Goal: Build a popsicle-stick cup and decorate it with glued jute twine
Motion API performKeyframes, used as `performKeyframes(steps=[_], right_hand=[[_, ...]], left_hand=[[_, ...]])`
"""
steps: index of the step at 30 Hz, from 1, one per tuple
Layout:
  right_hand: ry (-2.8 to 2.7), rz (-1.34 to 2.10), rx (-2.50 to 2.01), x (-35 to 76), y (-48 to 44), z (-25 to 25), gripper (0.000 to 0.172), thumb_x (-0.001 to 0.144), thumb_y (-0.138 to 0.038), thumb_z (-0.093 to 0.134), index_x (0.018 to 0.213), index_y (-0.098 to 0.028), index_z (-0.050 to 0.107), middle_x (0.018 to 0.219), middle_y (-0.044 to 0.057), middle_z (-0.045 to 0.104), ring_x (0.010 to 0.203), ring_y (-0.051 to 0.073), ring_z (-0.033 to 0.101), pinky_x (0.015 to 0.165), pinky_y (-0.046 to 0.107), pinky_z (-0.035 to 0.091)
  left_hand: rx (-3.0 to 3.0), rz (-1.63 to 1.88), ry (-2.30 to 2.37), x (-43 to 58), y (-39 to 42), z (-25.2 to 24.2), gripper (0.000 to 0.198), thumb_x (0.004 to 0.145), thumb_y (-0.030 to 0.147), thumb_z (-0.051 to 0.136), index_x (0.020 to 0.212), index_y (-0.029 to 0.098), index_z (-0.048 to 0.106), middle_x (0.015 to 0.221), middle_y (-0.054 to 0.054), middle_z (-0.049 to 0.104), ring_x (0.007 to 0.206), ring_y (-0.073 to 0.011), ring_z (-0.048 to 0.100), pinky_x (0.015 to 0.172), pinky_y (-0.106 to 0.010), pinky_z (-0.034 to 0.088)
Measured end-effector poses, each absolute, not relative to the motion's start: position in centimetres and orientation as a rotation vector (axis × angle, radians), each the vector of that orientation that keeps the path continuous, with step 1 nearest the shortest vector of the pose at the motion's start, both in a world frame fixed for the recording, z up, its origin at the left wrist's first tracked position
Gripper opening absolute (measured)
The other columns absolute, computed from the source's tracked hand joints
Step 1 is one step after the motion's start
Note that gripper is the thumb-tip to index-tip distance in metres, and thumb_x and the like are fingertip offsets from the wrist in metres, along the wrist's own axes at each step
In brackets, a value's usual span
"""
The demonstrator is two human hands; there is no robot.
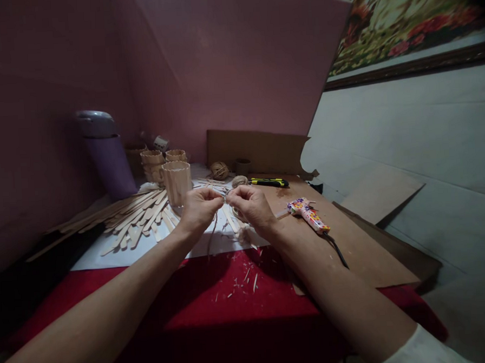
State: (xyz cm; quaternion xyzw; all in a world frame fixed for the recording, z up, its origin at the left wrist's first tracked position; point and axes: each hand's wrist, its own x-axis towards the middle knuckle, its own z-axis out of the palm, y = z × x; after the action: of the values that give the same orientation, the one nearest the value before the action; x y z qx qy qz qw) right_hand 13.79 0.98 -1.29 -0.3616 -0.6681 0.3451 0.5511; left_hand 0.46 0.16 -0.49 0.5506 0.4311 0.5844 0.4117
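Note:
My left hand (199, 209) and my right hand (250, 205) meet over the white sheet (108, 252), fingers pinched together on a thin piece of twine (212, 232) that hangs down below the left hand. A small pale object sits under the right hand, mostly hidden. Just left of my hands stands a cup built from wooden sticks (177, 182). A heap of loose wooden sticks (134, 217) fans out further left.
Two more stick cups (160, 161) and a purple flask (105, 153) stand at the back left. A twine ball (219, 170), a yellow-black cutter (269, 182) and a floral glue gun (309, 215) on brown cardboard (351, 246) lie to the right. Wood chips litter the red cloth (240, 290).

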Motion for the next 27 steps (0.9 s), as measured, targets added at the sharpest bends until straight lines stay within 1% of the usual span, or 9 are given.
performKeyframes(steps=[3,5,7,11,14,18,21,23,27], right_hand=[[-1.496,1.069,-0.819,13.85,0.94,-1.33,0.027,0.076,-0.042,0.061,0.064,-0.021,0.049,0.049,-0.006,0.051,0.036,0.007,0.038,0.034,0.019,0.028],[-1.482,1.096,-0.794,13.9,0.99,-1.36,0.032,0.077,-0.047,0.062,0.066,-0.02,0.049,0.054,-0.004,0.058,0.036,0.007,0.044,0.032,0.018,0.03],[-1.482,1.032,-0.813,13.93,1.15,-1.43,0.035,0.075,-0.05,0.065,0.064,-0.02,0.05,0.052,-0.004,0.057,0.035,0.006,0.043,0.031,0.018,0.029],[-1.448,0.913,-0.869,13.94,1.36,-1.5,0.036,0.072,-0.044,0.069,0.056,-0.02,0.049,0.041,-0.008,0.044,0.032,0.005,0.035,0.031,0.018,0.025],[-1.382,1.021,-0.844,13.9,1.09,-1.31,0.031,0.07,-0.039,0.07,0.057,-0.019,0.049,0.041,-0.007,0.048,0.031,0.005,0.037,0.031,0.018,0.026],[-1.38,1.12,-0.793,13.96,0.73,-0.98,0.026,0.073,-0.039,0.067,0.064,-0.017,0.057,0.042,-0.005,0.056,0.027,0.005,0.035,0.029,0.018,0.023],[-1.381,1.151,-0.764,14.04,0.78,-0.92,0.028,0.073,-0.04,0.067,0.063,-0.017,0.057,0.047,-0.003,0.06,0.03,0.005,0.041,0.032,0.018,0.029],[-1.366,1.144,-0.769,14.09,0.87,-0.93,0.027,0.073,-0.039,0.068,0.063,-0.016,0.058,0.047,-0.003,0.059,0.033,0.005,0.042,0.033,0.018,0.029],[-1.318,1.133,-0.784,14.16,1.04,-1.01,0.025,0.075,-0.036,0.068,0.063,-0.016,0.059,0.043,-0.006,0.051,0.033,0.004,0.036,0.033,0.017,0.024]], left_hand=[[1.365,1.452,1.075,0.49,-0.04,-0.29,0.015,0.057,0.022,0.072,0.051,0.014,0.061,0.041,0.005,0.049,0.036,-0.0042,0.034,0.036,-0.019,0.02],[1.331,1.446,1.071,0.47,-0.11,-0.14,0.015,0.058,0.02,0.072,0.051,0.013,0.061,0.042,0.004,0.051,0.035,-0.0039,0.035,0.036,-0.019,0.02],[1.272,1.441,1.067,0.45,-0.14,-0.02,0.014,0.058,0.019,0.071,0.05,0.013,0.061,0.04,0.004,0.048,0.033,-0.0036,0.034,0.035,-0.019,0.019],[1.196,1.432,1.065,0.39,-0.08,0.0,0.015,0.058,0.016,0.072,0.05,0.013,0.059,0.037,0.007,0.043,0.031,-0.0034,0.032,0.035,-0.019,0.018],[1.21,1.414,1.059,0.4,-0.04,-0.08,0.015,0.057,0.016,0.073,0.05,0.013,0.059,0.038,0.006,0.044,0.031,-0.0033,0.033,0.034,-0.019,0.018],[1.255,1.357,1.05,0.52,-0.13,-0.07,0.019,0.056,0.022,0.076,0.05,0.012,0.061,0.036,0.006,0.041,0.03,-0.0026,0.028,0.034,-0.019,0.014],[1.259,1.283,1.046,0.57,-0.18,-0.06,0.018,0.056,0.023,0.076,0.052,0.012,0.063,0.035,0.007,0.039,0.03,-0.0023,0.026,0.034,-0.02,0.013],[1.254,1.248,1.039,0.54,-0.16,-0.14,0.014,0.055,0.02,0.075,0.052,0.012,0.063,0.036,0.007,0.038,0.031,-0.0024,0.025,0.035,-0.02,0.013],[1.288,1.215,1.005,0.48,-0.04,-0.41,0.012,0.056,0.019,0.073,0.053,0.014,0.063,0.038,0.007,0.037,0.032,-0.003,0.026,0.036,-0.02,0.013]])
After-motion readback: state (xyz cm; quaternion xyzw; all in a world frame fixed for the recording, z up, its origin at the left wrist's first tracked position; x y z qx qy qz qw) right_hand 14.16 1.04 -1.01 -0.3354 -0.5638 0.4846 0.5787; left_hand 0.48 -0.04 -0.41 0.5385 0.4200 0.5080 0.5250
